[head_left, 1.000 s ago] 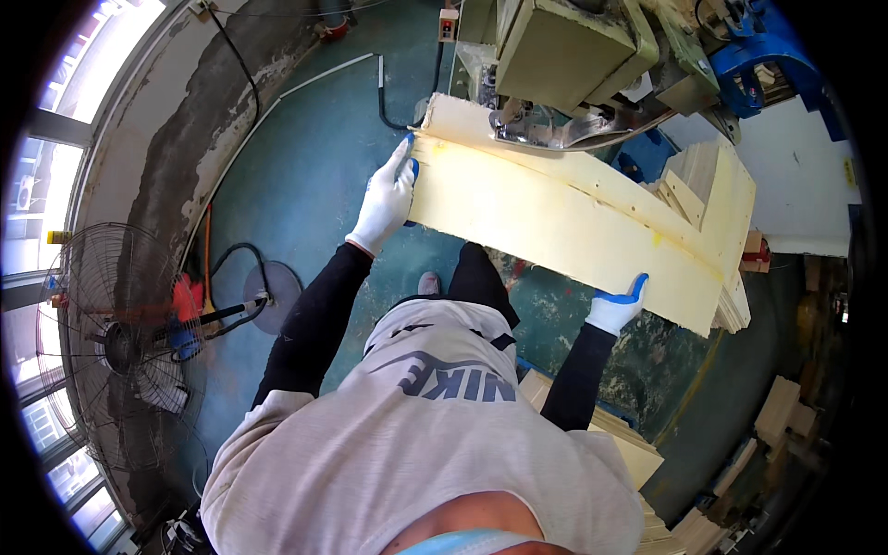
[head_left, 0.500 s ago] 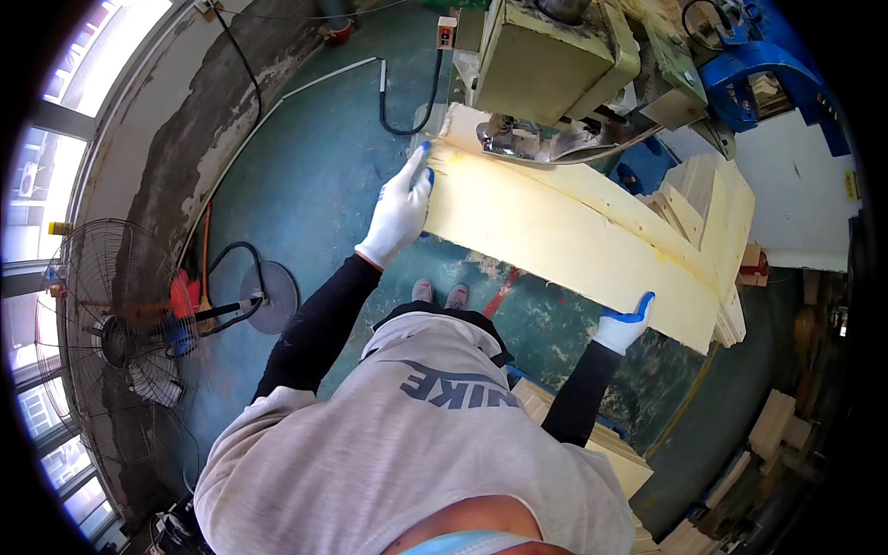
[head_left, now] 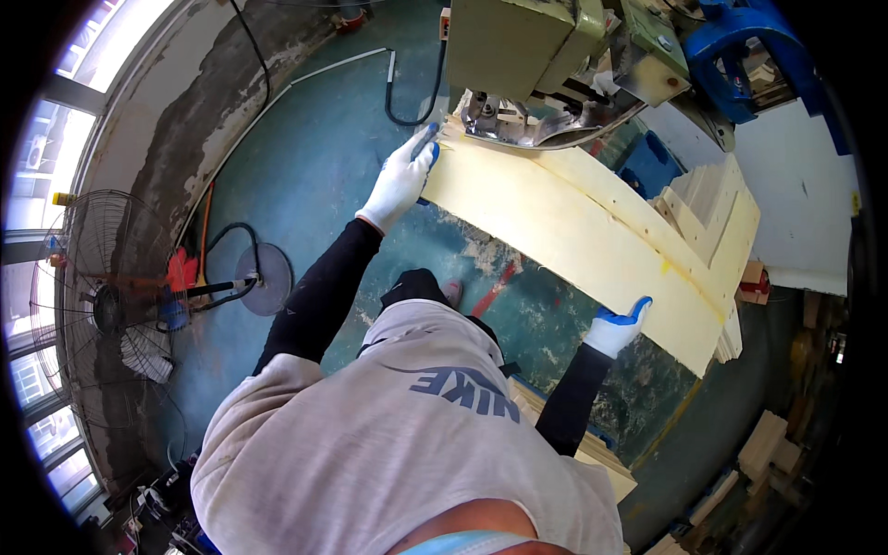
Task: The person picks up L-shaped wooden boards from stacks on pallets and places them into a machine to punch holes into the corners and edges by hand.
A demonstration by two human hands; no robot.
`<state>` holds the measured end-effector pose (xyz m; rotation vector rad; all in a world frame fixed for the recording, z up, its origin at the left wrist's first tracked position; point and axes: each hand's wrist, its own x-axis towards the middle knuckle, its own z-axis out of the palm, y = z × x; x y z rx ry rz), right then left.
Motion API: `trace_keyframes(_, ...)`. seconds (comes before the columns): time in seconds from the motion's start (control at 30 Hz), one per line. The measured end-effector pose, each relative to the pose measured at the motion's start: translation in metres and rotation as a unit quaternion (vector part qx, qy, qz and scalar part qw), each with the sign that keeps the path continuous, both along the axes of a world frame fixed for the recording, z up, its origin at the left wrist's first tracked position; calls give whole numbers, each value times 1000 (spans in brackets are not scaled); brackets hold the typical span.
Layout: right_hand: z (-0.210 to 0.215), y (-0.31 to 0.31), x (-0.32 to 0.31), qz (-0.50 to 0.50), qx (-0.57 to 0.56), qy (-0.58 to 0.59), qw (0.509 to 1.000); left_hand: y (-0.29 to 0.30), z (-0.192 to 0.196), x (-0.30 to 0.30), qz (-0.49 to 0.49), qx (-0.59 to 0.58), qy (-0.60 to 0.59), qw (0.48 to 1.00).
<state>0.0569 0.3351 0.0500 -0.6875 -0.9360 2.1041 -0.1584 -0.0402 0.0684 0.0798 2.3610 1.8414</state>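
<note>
Both hands wear white gloves with blue palms and fingers. A long pale wooden board [head_left: 573, 245] slants across in front of me between them. My left hand [head_left: 400, 183] is closed on the board's left end, beside the machine's metal foot. Around the near edge toward the right end, my right hand [head_left: 618, 328] is closed, thumb on top and the other fingers hidden beneath. The board's far edge on the left runs up to the curved metal guard [head_left: 546, 129] of a green machine [head_left: 523, 46]. Another board edge shows behind it.
Stacked wooden pieces [head_left: 698, 208] stand beyond the board at right, near a blue machine frame [head_left: 740, 65]. A wire-cage floor fan [head_left: 106, 314] with a round base stands at left. More wood [head_left: 766, 439] lies at lower right. A black cable [head_left: 416, 118] hangs by the machine.
The view has shifted, bringing the machine lower and further left. The board's right end has swung slightly nearer to me. My dark-clad knee now covers one shoe. Both hands keep their grip.
</note>
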Motion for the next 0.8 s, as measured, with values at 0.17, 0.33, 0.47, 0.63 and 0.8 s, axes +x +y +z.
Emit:
trace_keyframes(0.17, -13, 8, -3, 12, 32, 5, 999, -14, 12, 33, -1, -78, -49, 996)
trace_keyframes(0.33, -1, 7, -10, 6, 18, -10, 1000, -8, 15, 35, 24, -178, -41, 983)
trace_keyframes(0.47, -2, 8, -10, 8, -21, 11, 1000, -8, -3, 38, 41, -157, 9, 987)
trace_keyframes(0.63, -8, 9, -9, 17, -38, 24, 999, -4, 13, 36, 48, -161, 29, 985)
trace_keyframes(0.8, -18, 22, -14, 44, 21, 19, 999, -7, 20, 41, 46, -175, 59, 982)
